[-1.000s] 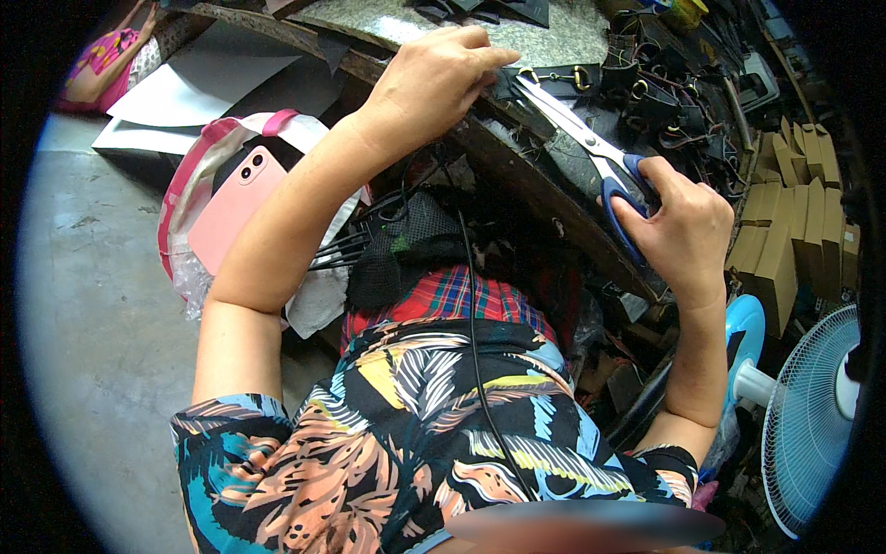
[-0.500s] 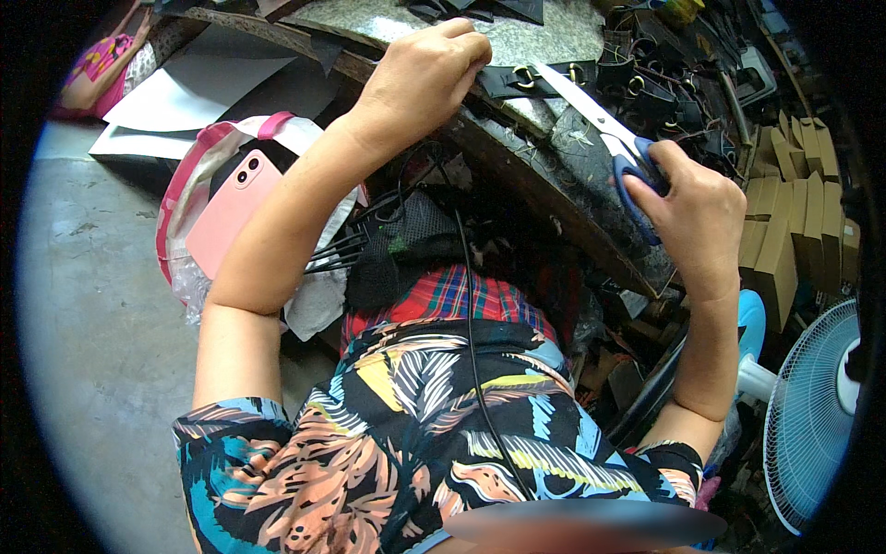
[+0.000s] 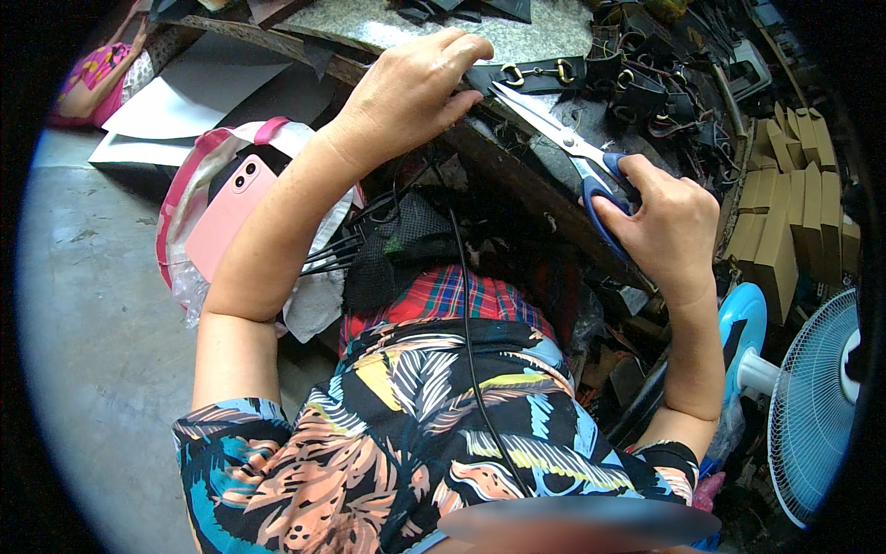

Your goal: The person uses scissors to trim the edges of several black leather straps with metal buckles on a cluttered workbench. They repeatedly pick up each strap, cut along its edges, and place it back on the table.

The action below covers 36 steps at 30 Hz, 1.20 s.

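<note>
My left hand (image 3: pixel 415 97) pinches the left end of a black strap (image 3: pixel 581 72) between thumb and fingers, at the edge of the work table. A gold-coloured metal bit (image 3: pixel 535 72) is fixed along that strap. My right hand (image 3: pixel 674 222) grips a pair of scissors (image 3: pixel 568 138) with silver blades and blue handles, its thumb and fingers in the loops. The scissor tips point up and left, close to the strap's lower edge near my left fingertips. Whether the tips touch the strap I cannot tell.
More black straps with metal fittings (image 3: pixel 646 97) lie heaped on the table's right. Brown cardboard boxes (image 3: pixel 784 212) and a white-and-blue fan (image 3: pixel 812 406) are at the right. A pink phone (image 3: pixel 226 217) rests in a pink-and-white bag (image 3: pixel 166 226) at left. Another person (image 3: pixel 92 83) is at the far left.
The scissors in my right hand have moved left and slightly down, toward my left fingers. The strap's metal bit now shows more fully, and my left thumb has come into sight.
</note>
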{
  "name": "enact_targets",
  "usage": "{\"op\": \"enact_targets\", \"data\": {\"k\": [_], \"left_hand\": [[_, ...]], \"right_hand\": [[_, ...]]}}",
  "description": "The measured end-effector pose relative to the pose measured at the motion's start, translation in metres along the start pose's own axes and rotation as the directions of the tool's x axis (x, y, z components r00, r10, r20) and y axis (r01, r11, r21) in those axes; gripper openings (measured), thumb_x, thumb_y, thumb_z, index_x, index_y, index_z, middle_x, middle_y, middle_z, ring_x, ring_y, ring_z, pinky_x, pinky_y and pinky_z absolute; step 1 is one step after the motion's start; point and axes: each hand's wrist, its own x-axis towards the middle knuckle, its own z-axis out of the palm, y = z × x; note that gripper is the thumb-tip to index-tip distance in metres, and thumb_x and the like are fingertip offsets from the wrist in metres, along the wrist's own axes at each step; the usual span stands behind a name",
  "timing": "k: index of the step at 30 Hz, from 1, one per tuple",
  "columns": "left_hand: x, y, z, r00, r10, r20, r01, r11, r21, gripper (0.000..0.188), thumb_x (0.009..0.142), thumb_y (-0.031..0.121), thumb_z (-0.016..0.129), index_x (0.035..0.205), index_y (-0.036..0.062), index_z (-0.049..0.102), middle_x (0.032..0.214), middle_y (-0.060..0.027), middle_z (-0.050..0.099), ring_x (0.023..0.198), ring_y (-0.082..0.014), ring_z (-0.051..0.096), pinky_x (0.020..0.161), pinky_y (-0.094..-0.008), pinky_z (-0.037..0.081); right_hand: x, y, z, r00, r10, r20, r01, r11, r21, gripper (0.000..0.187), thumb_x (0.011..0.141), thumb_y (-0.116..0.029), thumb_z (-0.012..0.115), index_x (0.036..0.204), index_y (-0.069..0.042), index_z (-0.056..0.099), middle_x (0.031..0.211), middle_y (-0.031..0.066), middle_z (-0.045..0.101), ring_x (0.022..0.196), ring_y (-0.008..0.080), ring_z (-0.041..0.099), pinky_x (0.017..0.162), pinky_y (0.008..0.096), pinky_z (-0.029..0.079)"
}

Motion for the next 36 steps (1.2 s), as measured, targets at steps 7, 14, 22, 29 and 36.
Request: {"op": "enact_targets", "data": {"k": [7,14,22,29,36], "left_hand": [[0.005,0.003,-0.001,0.998,0.052,-0.02,-0.051,0.998,0.04,0.032,0.083,0.018,0.074,0.112,0.0097,0.062,0.101,-0.0108,0.064,0.087,-0.0316,0.067,0.076,-0.0386,0.055],[0.008,0.004,0.01,0.994,0.045,-0.095,-0.033,0.992,0.125,0.022,0.084,0.017,0.069,0.105,0.011,0.064,0.094,-0.0082,0.065,0.079,-0.0322,0.067,0.071,-0.0397,0.055],[0.005,0.011,-0.003,0.992,0.116,-0.044,-0.121,0.98,-0.16,0.024,0.081,0.006,0.073,0.105,0.0055,0.069,0.084,-0.0098,0.065,0.079,-0.0299,0.065,0.073,-0.0363,0.054],[0.018,0.021,-0.001,0.85,-0.428,0.307,0.432,0.233,-0.871,0.025,0.095,0.016,0.068,0.112,-0.0028,0.068,0.086,-0.0034,0.069,0.074,-0.0084,0.064,0.068,-0.0232,0.053],[0.017,0.006,0.018,0.965,-0.226,-0.137,0.239,0.967,0.088,0.028,0.086,0.012,0.068,0.114,0.0075,0.064,0.095,-0.0142,0.068,0.083,-0.035,0.068,0.075,-0.0413,0.056]], "right_hand": [[-0.002,-0.009,0.004,1.0,-0.023,-0.014,0.022,0.998,-0.053,0.033,0.074,-0.036,0.08,0.086,-0.011,0.063,0.071,0.0084,0.069,0.06,0.0276,0.067,0.058,0.0373,0.051],[-0.008,-0.012,0.005,0.998,-0.062,0.002,0.062,0.993,-0.105,0.032,0.076,-0.035,0.08,0.087,-0.01,0.063,0.071,0.0091,0.068,0.061,0.0285,0.067,0.058,0.0384,0.052],[-0.009,0.026,0.0,0.933,0.35,0.086,-0.328,0.726,0.604,0.025,0.081,-0.018,0.079,0.096,-0.001,0.068,0.072,0.0075,0.068,0.066,0.0122,0.068,0.061,0.0266,0.052],[-0.015,0.011,-0.008,0.955,0.255,-0.149,-0.108,0.77,0.629,0.032,0.078,-0.015,0.081,0.103,0.001,0.068,0.08,0.0104,0.071,0.07,0.017,0.071,0.065,0.027,0.054],[-0.004,0.009,0.014,0.984,0.179,0.002,-0.179,0.982,0.069,0.03,0.079,-0.037,0.078,0.093,-0.012,0.069,0.072,0.0118,0.069,0.066,0.0302,0.07,0.059,0.0401,0.053]]}}
